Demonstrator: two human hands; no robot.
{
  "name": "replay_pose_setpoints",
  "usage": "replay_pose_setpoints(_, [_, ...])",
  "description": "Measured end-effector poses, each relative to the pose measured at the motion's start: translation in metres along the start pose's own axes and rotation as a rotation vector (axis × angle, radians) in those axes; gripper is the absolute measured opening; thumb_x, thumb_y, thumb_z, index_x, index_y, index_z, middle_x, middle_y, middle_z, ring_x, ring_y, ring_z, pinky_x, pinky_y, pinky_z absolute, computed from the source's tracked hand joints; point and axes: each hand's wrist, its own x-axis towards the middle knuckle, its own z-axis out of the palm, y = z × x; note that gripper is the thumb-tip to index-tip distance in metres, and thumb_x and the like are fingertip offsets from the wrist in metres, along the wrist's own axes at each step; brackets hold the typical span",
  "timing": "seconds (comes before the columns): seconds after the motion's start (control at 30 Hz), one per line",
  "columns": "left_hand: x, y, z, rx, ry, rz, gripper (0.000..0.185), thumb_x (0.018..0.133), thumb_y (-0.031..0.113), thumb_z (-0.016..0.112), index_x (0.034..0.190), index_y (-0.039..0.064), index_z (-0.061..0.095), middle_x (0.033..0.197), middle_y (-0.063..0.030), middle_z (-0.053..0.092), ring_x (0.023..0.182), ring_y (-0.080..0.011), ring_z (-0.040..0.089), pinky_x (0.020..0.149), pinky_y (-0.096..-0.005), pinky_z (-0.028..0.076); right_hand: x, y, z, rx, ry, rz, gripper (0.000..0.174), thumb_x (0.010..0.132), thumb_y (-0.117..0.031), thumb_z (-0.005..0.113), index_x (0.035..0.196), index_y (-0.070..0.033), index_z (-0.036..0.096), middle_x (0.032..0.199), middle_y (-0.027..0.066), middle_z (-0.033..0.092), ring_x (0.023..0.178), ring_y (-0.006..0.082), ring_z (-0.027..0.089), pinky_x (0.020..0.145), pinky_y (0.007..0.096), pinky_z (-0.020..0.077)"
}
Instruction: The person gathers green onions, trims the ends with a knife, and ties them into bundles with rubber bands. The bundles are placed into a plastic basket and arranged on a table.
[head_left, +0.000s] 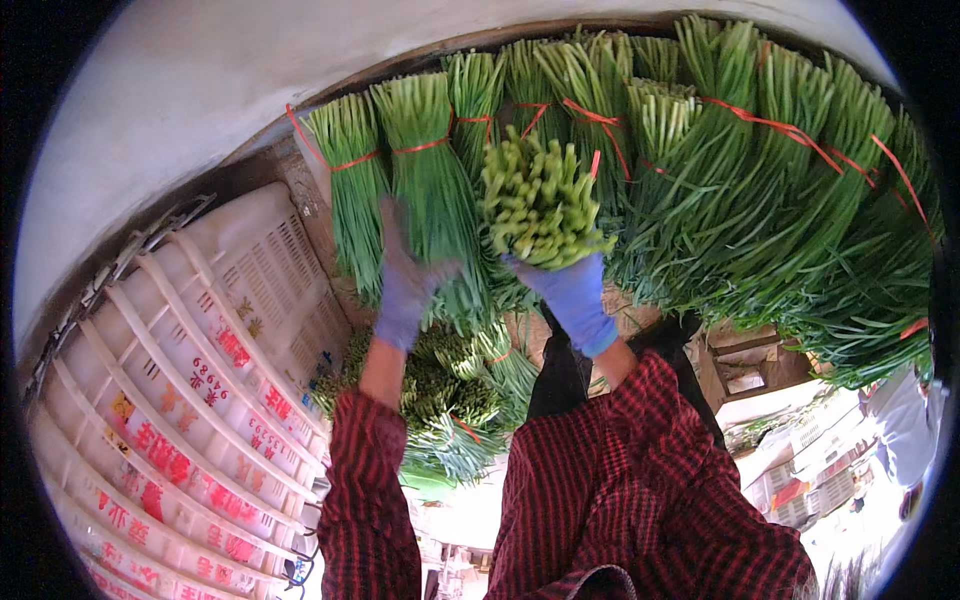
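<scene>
My right hand (566, 296), in a blue-purple glove, grips a bundle of green stalks (541, 206) that look like garlic chives. Their cut ends face up towards me, and a bit of red tie shows at the side. My left hand (409, 289), gloved alike and slightly blurred, has thumb and fingers spread over two standing bundles. Under it are the leftmost bundle (346, 142) and a thicker bundle (420, 127), each bound with red tie. Whether the left hand touches them, I cannot tell.
Several more tied bundles (780, 127) stand in a row along the pale wall (240, 75), leaves drooping towards me. Stacked white plastic crates (217, 352) bearing red writing rise at left. More bundles (442, 390) lie below my left forearm. A person's pale clothing (904, 427) shows at far right.
</scene>
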Motion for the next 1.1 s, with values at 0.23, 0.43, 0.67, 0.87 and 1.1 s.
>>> replay_pose_setpoints(0.23, [-0.072, 0.009, 0.055, -0.364, -0.047, 0.025, 0.101, 0.069, 0.036, 0.090, 0.150, 0.007, 0.035, 0.142, -0.0080, 0.051, 0.131, -0.0267, 0.051, 0.111, -0.0427, 0.042, -0.046, -0.136, -0.063, -0.294, -0.168, -0.262, 0.107, 0.068, -0.021, 0.088, 0.154, 0.002, 0.028, 0.135, 0.0218, 0.054, 0.116, 0.0353, 0.056, 0.096, 0.0429, 0.0475])
replay_pose_setpoints(0.43, [-0.075, 0.080, 0.079, -0.795, -0.160, -0.084, 0.081, 0.087, 0.057, 0.066, 0.149, 0.010, 0.042, 0.142, -0.0091, 0.055, 0.130, -0.0291, 0.054, 0.109, -0.0464, 0.045, -0.009, -0.161, -0.157, -0.129, -0.289, -0.149, 0.112, 0.065, -0.033, 0.092, 0.150, 0.005, 0.032, 0.136, 0.0269, 0.055, 0.124, 0.0357, 0.056, 0.109, 0.0399, 0.0416])
replay_pose_setpoints(0.67, [-0.126, 0.104, 0.136, -0.587, -0.261, -0.228, 0.107, 0.078, 0.086, 0.046, 0.151, 0.009, 0.038, 0.147, -0.0116, 0.051, 0.130, -0.0285, 0.054, 0.110, -0.0466, 0.045, -0.073, -0.137, -0.200, 0.084, -0.599, 0.336, 0.108, 0.062, -0.051, 0.090, 0.139, 0.007, 0.042, 0.121, 0.0261, 0.064, 0.117, 0.0366, 0.063, 0.098, 0.0403, 0.0489])
replay_pose_setpoints(0.87, [-0.150, 0.097, 0.171, -0.716, -0.345, -0.333, 0.083, 0.076, 0.028, 0.088, 0.142, 0.004, 0.045, 0.125, -0.0093, 0.064, 0.112, -0.0234, 0.064, 0.100, -0.0398, 0.052, -0.115, -0.140, -0.235, -0.170, -0.356, 0.337, 0.116, 0.061, -0.050, 0.090, 0.145, 0.006, 0.035, 0.124, 0.0285, 0.062, 0.117, 0.0397, 0.062, 0.100, 0.0418, 0.0487])
replay_pose_setpoints(1.1, [-0.160, 0.151, 0.224, -0.332, -0.397, -0.347, 0.076, 0.070, 0.010, 0.091, 0.133, 0.000, 0.051, 0.113, -0.0104, 0.070, 0.098, -0.0227, 0.070, 0.093, -0.0376, 0.056, -0.097, -0.118, -0.297, 0.124, -0.217, 0.299, 0.101, 0.079, -0.043, 0.081, 0.150, 0.005, 0.029, 0.132, 0.0250, 0.058, 0.119, 0.0323, 0.060, 0.102, 0.0407, 0.0485])
